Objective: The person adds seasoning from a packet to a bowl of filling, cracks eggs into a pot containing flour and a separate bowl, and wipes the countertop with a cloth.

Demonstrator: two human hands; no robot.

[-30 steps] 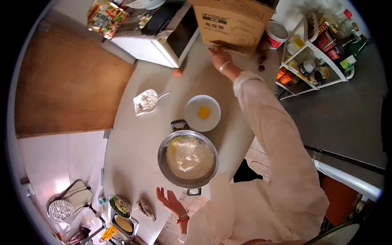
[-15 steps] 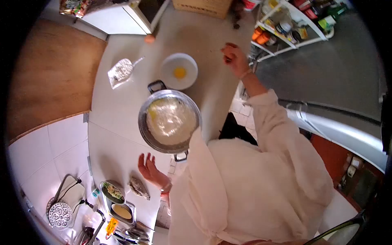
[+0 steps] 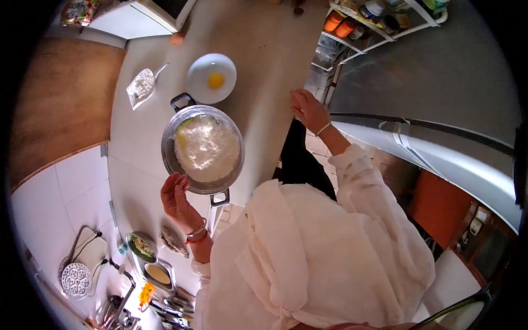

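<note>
A two-handled metal pot [image 3: 237, 175] stands on the counter, holding white flour [image 3: 212, 146] with some yellowish egg at its left side. My left hand [image 3: 179, 204] is at the pot's lower-left rim, its fingers loosely bent and somewhat apart; whether it touches the rim I cannot tell. My right hand [image 3: 309, 111] hangs in the air past the counter's right edge, fingers curled together, with nothing visible in it. Just beyond the pot sits a white bowl [image 3: 198, 82] with an egg yolk [image 3: 215, 81] in it.
A clear scoop [image 3: 142, 88] of white powder lies left of the bowl. One whole egg [image 3: 176, 39] rests farther back. Toward the lower left are a dish of chopped food [image 3: 141, 247] and a pan [image 3: 158, 273]. A shelf rack [image 3: 379, 36] holds bottles at upper right.
My left hand has risen from beside the dishes to the pot's rim. My right hand has dropped lower and nearer my body. The view has shifted, moving the counter items left and up.
</note>
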